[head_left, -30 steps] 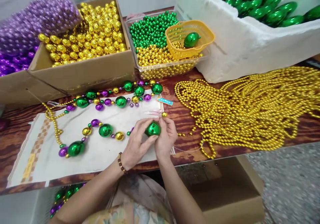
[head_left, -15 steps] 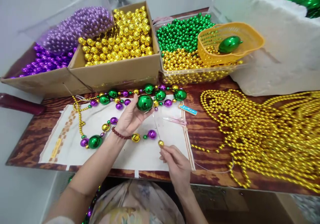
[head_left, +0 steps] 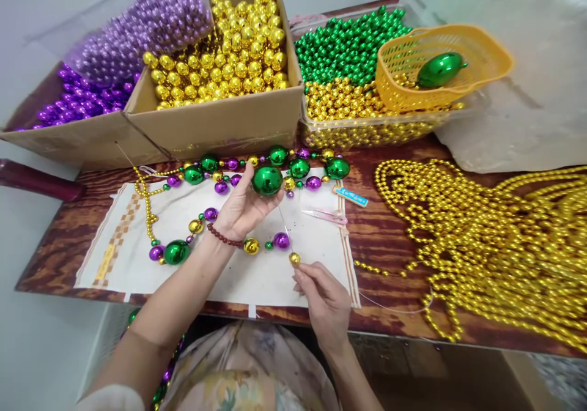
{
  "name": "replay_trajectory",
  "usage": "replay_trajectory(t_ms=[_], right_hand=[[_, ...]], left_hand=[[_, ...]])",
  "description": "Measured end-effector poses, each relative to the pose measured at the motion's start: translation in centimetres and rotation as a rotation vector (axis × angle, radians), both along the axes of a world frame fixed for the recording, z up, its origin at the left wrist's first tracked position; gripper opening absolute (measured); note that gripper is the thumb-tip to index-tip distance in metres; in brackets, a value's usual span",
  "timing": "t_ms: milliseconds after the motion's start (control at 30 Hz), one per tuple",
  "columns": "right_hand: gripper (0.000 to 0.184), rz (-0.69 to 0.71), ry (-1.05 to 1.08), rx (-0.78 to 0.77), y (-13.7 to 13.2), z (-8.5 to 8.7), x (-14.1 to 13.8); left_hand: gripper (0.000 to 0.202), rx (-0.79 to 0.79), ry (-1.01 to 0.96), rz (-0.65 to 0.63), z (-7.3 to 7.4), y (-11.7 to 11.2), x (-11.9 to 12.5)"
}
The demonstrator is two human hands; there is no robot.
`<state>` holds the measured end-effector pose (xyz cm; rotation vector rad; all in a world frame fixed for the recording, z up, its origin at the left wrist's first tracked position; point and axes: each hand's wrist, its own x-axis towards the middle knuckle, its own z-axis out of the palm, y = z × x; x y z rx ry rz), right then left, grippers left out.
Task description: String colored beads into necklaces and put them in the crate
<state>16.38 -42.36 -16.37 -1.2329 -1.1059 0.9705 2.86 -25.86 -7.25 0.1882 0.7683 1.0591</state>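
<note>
My left hand (head_left: 247, 206) is closed around a large shiny green bead (head_left: 267, 180), raised above a white cloth (head_left: 183, 282). A thin needle or wire (head_left: 285, 224) slants from under that bead down to a small gold bead (head_left: 294, 258). My right hand (head_left: 323, 295) pinches at this gold bead with thumb and forefinger. Left of it on the cloth lies a purple bead (head_left: 281, 240). A strand of green, purple and gold beads (head_left: 177, 252) curves across the cloth and passes behind my left wrist. Pink-handled scissors (head_left: 328, 216) lie right of my left hand.
Behind the cloth stand a cardboard box (head_left: 215, 111) of purple and gold beads and a clear bin (head_left: 339, 136) of green and gold ones. A yellow basket (head_left: 398, 93) rests on the bin. Gold bead strands (head_left: 486, 246) cover the right side. A blue label (head_left: 351, 196) lies near the scissors.
The whole view has shifted slightly, so the table and boxes sit a little higher in the picture. Both hands keep nearly the same hold on the green bead and the gold bead.
</note>
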Motion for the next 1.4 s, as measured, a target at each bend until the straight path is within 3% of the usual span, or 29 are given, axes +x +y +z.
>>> replay_trajectory(t_ms=[333, 600, 933, 1133, 1233, 1400], right_hand=[[0.015, -0.002, 0.015, -0.025, 0.1, -0.1, 0.2], [0.015, -0.037, 0.038, 0.027, 0.9, -0.3, -0.1], [0.012, -0.052, 0.060, 0.058, 2.1, 0.4, -0.6], [0.011, -0.084, 0.132, 0.023, 2.7, 1.1, -0.8], [0.008, -0.122, 0.243, -0.072, 3.4, 1.6, -0.9], [0.029, -0.153, 0.409, -0.173, 4.4, 2.2, -0.4]], left_hand=[[0.035, 0.064, 0.068, -0.036, -0.2, -0.3, 0.2], [0.037, 0.331, 0.181, -0.125, 0.0, -2.1, 0.3], [0.042, 0.446, 0.268, -0.134, 0.7, -3.8, 0.2], [0.039, 0.480, 0.265, -0.223, -0.7, -4.4, 0.4], [0.039, 0.467, 0.263, -0.242, -1.5, -4.8, 0.7], [0.033, 0.373, 0.237, -0.270, -1.9, -4.9, 1.6]])
